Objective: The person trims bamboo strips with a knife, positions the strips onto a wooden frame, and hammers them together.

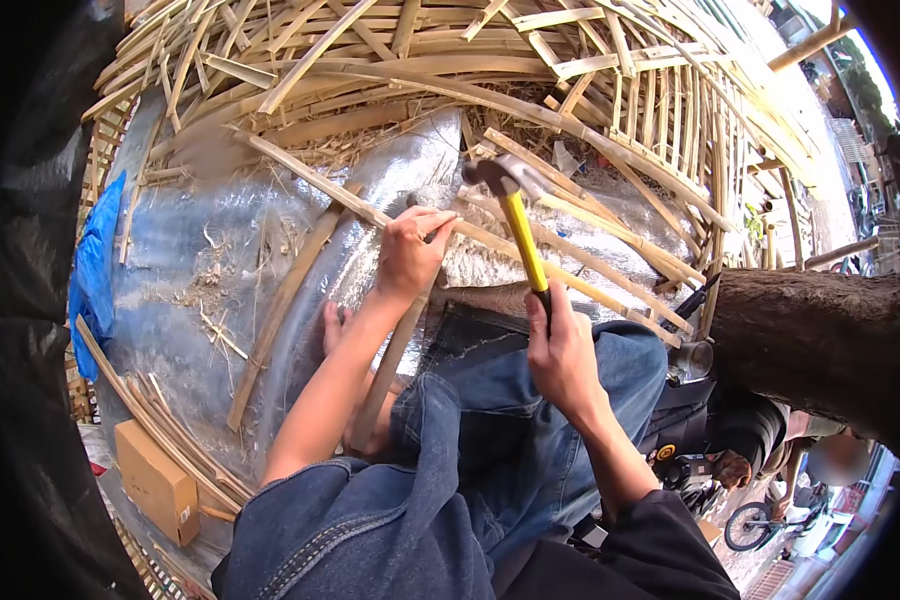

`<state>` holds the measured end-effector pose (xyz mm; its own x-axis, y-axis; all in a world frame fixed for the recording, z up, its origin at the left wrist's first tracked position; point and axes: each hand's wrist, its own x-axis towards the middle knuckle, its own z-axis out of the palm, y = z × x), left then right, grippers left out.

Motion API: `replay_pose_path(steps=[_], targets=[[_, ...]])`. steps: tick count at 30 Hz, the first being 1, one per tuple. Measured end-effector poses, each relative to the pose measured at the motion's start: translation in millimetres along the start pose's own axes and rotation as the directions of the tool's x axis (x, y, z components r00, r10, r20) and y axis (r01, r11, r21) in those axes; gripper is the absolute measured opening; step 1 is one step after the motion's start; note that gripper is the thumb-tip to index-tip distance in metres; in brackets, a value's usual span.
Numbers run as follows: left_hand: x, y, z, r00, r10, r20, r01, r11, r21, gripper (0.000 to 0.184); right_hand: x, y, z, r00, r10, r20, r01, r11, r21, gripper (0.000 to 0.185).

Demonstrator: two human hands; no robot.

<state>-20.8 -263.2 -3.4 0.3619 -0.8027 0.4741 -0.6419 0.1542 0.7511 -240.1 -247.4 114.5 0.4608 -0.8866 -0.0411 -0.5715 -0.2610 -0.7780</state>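
Note:
My right hand [565, 355] grips the black lower end of a hammer [522, 235] with a yellow handle. The hammer's metal head is raised, above the bamboo strips in this view. My left hand [410, 250] is closed in a pinch at a long bamboo strip [320, 182]; whatever sits between its fingertips is too small to make out. The strip runs from upper left to lower right, passing by the left hand. A second bamboo strip [395, 355] slants below the left wrist, by my bare foot [336, 325].
Silvery plastic sheeting [170, 240] covers the ground. Piled bamboo slats [450, 65] lie ahead. A cardboard box [157, 480] and blue tarp [97, 270] are at left. A thick trunk [810, 335] stands right, with a person [760, 430] and a bicycle [750, 525] beyond.

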Motion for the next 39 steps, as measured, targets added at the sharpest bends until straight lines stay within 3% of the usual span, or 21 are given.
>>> replay_pose_path(steps=[5, 10, 16, 20, 29, 32, 34, 35, 36, 37, 39], targets=[[1, 1, -1, 0.999, -0.044, 0.022, 0.044, 0.999, 0.003, 0.014, 2, 18, 10, 0.994, 0.025, 0.102, -0.004, 0.981, -0.192, 0.017], [1, 3, 0, 1.000, -0.008, -0.012, 0.008, 1.000, 0.004, 0.011, -1, 2, 6, 0.999, -0.019, 0.030, 0.022, 0.995, -0.099, 0.016], [2, 1, 0, 1.000, -0.016, 0.006, 0.016, 1.000, -0.027, 0.013, 0, 18, 12, 0.998, 0.012, 0.066, 0.002, 0.977, -0.212, 0.017], [2, 6, -1, 0.998, -0.056, 0.003, 0.056, 0.998, -0.027, 0.013, -2, 0, 3, 0.998, 0.059, 0.026, -0.057, 0.997, -0.059, 0.017], [-2, 4, -1, 0.996, -0.086, 0.020, 0.087, 0.995, -0.055, 0.018, -9, 24, 15, 0.999, 0.014, 0.029, -0.010, 0.993, -0.119, 0.016], [-3, 7, -1, 0.995, -0.074, -0.070, 0.070, 0.996, -0.058, 0.024, -10, 27, 17, 0.999, 0.012, 0.032, -0.009, 0.996, -0.094, 0.016], [-3, 11, -3, 0.987, 0.020, -0.161, 0.014, 0.979, 0.206, 0.033, -8, 24, 18, 0.998, 0.024, 0.060, -0.020, 0.997, -0.076, 0.017], [-3, 13, -4, 0.987, 0.017, -0.160, 0.016, 0.979, 0.203, 0.033, -7, 24, 19, 0.998, 0.027, 0.061, -0.022, 0.997, -0.078, 0.017], [-2, 17, -5, 0.956, -0.275, -0.106, 0.287, 0.949, 0.130, 0.039, -5, 25, 20, 0.996, 0.035, 0.079, -0.027, 0.995, -0.099, 0.017], [-2, 19, -5, 0.841, -0.540, -0.031, 0.541, 0.838, 0.075, 0.045, -3, 25, 21, 0.994, 0.044, 0.097, -0.032, 0.992, -0.120, 0.017], [-3, 4, 0, 0.808, -0.589, 0.010, 0.588, 0.808, 0.030, 0.048, 0, 22, 20, 0.995, 0.046, 0.087, -0.034, 0.991, -0.127, 0.018]])
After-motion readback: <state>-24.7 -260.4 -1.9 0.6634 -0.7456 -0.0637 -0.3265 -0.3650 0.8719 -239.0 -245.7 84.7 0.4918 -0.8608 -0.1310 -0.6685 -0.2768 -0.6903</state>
